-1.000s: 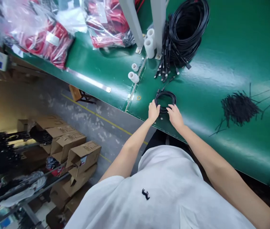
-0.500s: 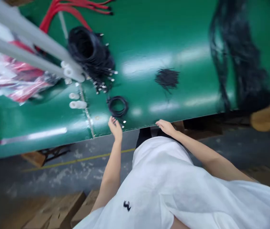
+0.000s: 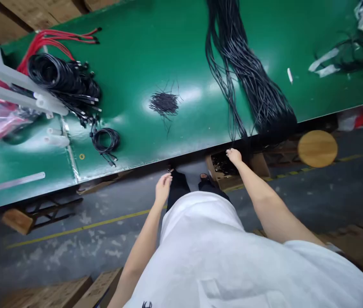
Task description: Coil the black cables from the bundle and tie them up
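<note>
My right hand [image 3: 234, 157] is at the table's front edge, its fingers closed on the end of a black cable from the long bundle of black cables [image 3: 252, 77]. That bundle lies across the table, its near ends hanging over the edge. My left hand [image 3: 163, 188] hangs below the edge in front of my body, its fingers loosely bent and apart, holding nothing. A coiled black cable [image 3: 105, 141] lies on the table to its upper left. Beyond both hands is a small heap of short black ties [image 3: 164, 103].
On the green table [image 3: 130, 85] stand a stack of coiled black cables [image 3: 62, 77], red cables [image 3: 56, 38], white tubes [image 3: 56, 140] and a grey frame [image 3: 14, 81]. Below the edge are an open carton [image 3: 261, 164] and a round wooden stool [image 3: 317, 148].
The view has swung to the right. My left hand has drawn back from the coiled cable to below the table edge. My right hand has moved to the long cable bundle.
</note>
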`<act>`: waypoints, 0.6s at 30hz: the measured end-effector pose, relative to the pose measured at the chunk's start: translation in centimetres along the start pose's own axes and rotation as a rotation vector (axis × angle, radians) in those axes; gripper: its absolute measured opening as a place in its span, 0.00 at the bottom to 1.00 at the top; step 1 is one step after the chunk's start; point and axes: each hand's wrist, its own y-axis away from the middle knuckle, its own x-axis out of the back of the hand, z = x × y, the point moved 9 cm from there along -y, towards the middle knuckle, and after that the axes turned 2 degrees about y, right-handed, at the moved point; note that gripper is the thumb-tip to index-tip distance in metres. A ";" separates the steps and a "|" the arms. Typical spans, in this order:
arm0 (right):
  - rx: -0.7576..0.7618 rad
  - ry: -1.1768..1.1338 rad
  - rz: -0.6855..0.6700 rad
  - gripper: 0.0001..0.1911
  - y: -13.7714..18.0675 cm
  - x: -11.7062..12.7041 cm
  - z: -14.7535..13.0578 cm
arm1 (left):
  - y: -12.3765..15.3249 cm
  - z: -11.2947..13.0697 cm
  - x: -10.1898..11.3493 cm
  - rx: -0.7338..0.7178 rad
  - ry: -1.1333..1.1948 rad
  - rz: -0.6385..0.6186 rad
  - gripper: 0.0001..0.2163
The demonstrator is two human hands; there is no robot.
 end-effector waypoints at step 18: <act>0.734 -0.296 -0.484 0.22 25.5 8.9 -4.4 | 15.2 15.1 -27.6 -0.723 -0.211 -0.890 0.25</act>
